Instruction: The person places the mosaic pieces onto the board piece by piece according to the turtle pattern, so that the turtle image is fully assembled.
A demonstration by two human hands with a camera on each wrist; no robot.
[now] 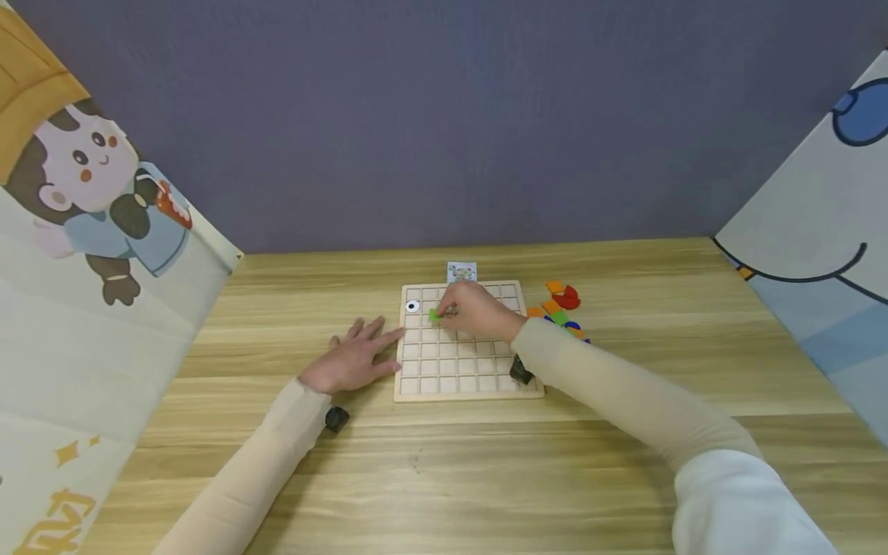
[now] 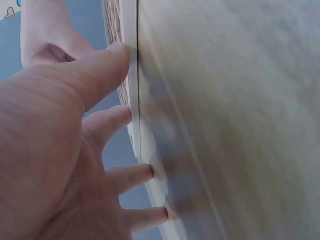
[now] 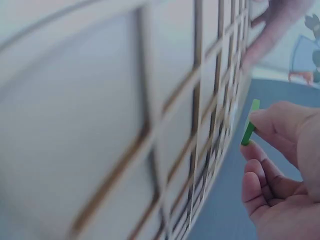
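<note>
A square wooden grid board (image 1: 447,383) lies on the table, with a round black-and-white eye piece (image 1: 412,306) in a cell near its upper left. My right hand (image 1: 475,310) is over the board's upper part and pinches a green piece (image 1: 434,315) between thumb and finger; the right wrist view shows this green piece (image 3: 251,122) edge-on, held off the grid. My left hand (image 1: 355,358) lies spread at the board's left edge, its thumb and index fingertip touching the edge. In the left wrist view the left hand (image 2: 75,135) holds nothing.
Right of the board lie several loose pieces: orange ones (image 1: 553,287), a red one (image 1: 568,297), a green one (image 1: 559,317) and blue ones, partly behind my right sleeve. A small printed card (image 1: 462,271) sits at the board's far edge. A dark panel (image 1: 444,123) stands behind the table.
</note>
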